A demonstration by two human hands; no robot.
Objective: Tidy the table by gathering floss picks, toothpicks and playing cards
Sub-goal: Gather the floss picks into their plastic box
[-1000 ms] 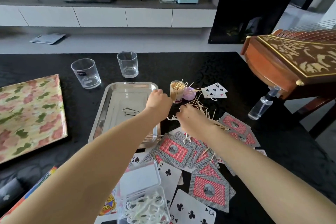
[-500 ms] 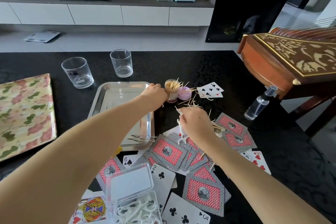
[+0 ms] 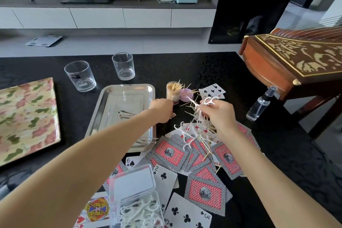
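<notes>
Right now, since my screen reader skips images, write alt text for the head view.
A right hand holds a bunch of white floss picks above scattered playing cards on a black table. The left hand reaches down beside a toothpick jar and steel tray.

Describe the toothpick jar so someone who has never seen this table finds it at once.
On the black table, find the steel tray. Just off its far right corner stands the toothpick jar, small, clear and upright. Unlike the empty drinking glass behind the tray and the lilac cap beside it, it bristles with wooden sticks.
</notes>
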